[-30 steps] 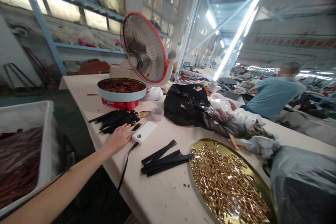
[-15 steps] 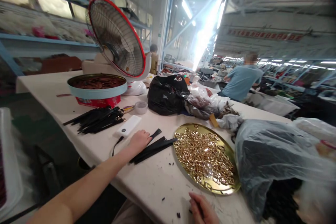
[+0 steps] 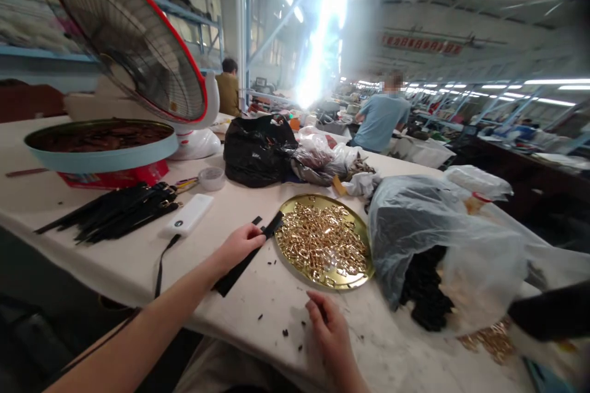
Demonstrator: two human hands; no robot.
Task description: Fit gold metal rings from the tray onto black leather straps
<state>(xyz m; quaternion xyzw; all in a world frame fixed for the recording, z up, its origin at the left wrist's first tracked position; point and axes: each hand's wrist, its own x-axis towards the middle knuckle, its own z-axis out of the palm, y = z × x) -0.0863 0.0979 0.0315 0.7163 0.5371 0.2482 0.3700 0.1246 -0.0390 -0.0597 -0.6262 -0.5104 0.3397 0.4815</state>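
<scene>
Left hand [image 3: 240,247] has moved from the white rectangular power bank [image 3: 188,216] onto flat black strips [image 3: 236,275], now under its fingers; whether it grips, I cannot tell. Right hand [image 3: 328,326] is loosely open, near the round golden tray [image 3: 353,281].

Small gold metal buckles [image 3: 318,236] lie in a round gold metal tray [image 3: 358,230] on the pale surface [image 3: 271,304]. Flat black strips [image 3: 235,276] lie left of it; further left, a white rectangular power bank [image 3: 191,215]. Behind-left sits a bulging black plastic bag [image 3: 260,150]; right, perhaps touching, a translucent plastic bag [image 3: 415,215].
</scene>
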